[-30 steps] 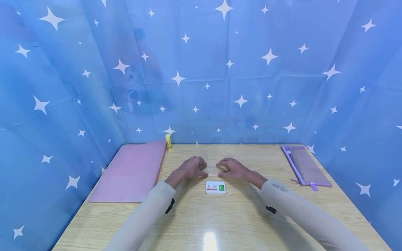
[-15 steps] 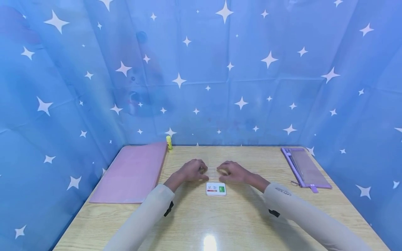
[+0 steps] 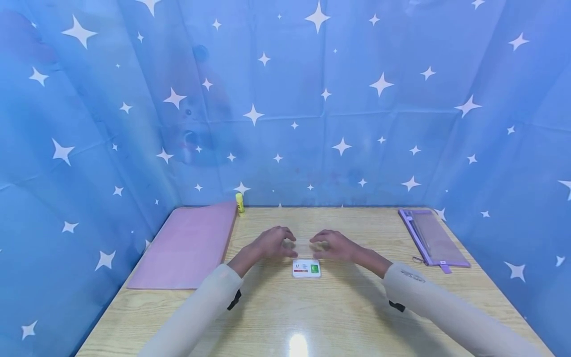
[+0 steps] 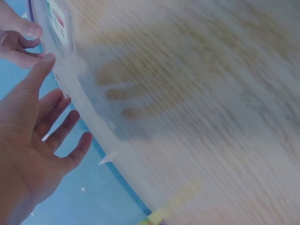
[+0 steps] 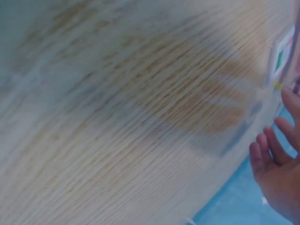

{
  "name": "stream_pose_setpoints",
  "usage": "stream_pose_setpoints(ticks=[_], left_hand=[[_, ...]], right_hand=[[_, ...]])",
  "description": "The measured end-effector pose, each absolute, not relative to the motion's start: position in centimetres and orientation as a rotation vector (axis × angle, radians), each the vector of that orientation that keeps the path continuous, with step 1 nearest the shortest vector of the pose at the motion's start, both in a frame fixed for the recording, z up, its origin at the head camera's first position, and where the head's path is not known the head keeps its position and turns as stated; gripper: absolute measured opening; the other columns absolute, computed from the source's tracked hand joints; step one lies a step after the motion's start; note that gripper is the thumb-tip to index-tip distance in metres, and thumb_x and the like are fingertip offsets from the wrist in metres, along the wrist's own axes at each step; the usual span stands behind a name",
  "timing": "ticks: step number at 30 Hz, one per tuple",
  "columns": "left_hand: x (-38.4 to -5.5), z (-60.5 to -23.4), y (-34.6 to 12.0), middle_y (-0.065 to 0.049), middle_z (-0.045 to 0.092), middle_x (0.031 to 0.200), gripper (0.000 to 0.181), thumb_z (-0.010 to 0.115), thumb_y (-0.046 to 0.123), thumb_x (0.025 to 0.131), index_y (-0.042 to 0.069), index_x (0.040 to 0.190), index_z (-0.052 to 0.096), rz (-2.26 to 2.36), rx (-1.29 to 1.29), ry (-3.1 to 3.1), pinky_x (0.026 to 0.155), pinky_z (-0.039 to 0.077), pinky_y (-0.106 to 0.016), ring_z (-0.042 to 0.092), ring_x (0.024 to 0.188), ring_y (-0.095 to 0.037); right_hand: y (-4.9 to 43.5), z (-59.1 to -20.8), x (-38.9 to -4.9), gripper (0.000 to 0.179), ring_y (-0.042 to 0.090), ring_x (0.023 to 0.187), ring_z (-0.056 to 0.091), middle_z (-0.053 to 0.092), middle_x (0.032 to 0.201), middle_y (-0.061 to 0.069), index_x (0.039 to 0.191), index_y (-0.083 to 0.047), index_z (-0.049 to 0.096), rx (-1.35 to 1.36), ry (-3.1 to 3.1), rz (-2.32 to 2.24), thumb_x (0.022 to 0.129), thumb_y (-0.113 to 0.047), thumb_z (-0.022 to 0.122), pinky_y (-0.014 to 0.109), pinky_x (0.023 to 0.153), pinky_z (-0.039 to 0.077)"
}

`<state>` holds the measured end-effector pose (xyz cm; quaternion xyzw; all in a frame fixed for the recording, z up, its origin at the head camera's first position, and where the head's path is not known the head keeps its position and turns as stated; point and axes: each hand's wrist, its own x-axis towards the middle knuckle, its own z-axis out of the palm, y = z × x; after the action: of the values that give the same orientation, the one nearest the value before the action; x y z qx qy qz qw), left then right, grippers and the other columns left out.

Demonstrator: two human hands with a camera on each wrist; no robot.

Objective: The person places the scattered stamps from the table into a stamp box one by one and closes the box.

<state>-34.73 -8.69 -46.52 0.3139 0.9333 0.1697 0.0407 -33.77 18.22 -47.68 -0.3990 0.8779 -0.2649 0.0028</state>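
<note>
A white card with a green square and a red strip lies on the table, seemingly in a clear case with rounded corners. Just beyond it, a faint transparent flat piece spans the space between the hands; its exact kind is hard to tell. My left hand is at its left side, thumb and fingers parted, the fingertips close to its edge in the left wrist view. Opposite, my right hand is held with loosely bent, spread fingers. Whether either hand still touches the clear piece I cannot tell.
A pink folder covers the table's left side, with a yellow glue stick upright by its far corner. On the right lies a purple-edged mesh zip pouch containing thin dark items. A blue star-patterned curtain hangs behind the table.
Both hands have loosened, their fingers spreading and drawing slightly apart from the clear piece. The card, folder, glue stick and pouch stay in place.
</note>
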Motion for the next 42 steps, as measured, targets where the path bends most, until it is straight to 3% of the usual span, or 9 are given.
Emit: stream_pose_setpoints(ticks=[10,23,42], left_hand=[[-33.1,-46.0,-8.7,-0.006,0.065,0.139,0.052,0.082,0.046,0.089,0.012,0.128,0.074,0.520,0.972,2.848,0.110,0.047,-0.043,0.058,0.132,-0.026],[-31.8,-46.7,-8.7,-0.006,0.068,0.133,0.053,0.083,0.047,0.087,0.011,0.125,0.075,0.522,1.047,2.844,0.106,0.050,-0.038,0.062,0.125,-0.023],[-30.5,-47.3,-8.5,0.000,0.071,0.121,0.052,0.086,0.046,0.084,0.011,0.121,0.077,0.513,1.076,2.831,0.086,0.054,-0.027,0.065,0.104,-0.013]], right_hand=[[18.3,-47.3,-31.9,0.043,0.041,0.118,0.062,0.067,0.127,0.022,0.130,0.006,0.067,-1.253,2.754,-0.841,0.094,-0.015,0.078,0.057,0.096,0.053],[18.6,-47.3,-30.5,0.046,0.039,0.121,0.061,0.067,0.129,0.020,0.131,0.004,0.067,-1.209,2.741,-0.821,0.093,-0.021,0.080,0.057,0.099,0.051],[18.7,-47.8,-28.9,0.048,0.036,0.118,0.063,0.067,0.128,0.017,0.131,0.002,0.068,-1.220,2.739,-0.789,0.092,-0.023,0.081,0.049,0.094,0.055]])
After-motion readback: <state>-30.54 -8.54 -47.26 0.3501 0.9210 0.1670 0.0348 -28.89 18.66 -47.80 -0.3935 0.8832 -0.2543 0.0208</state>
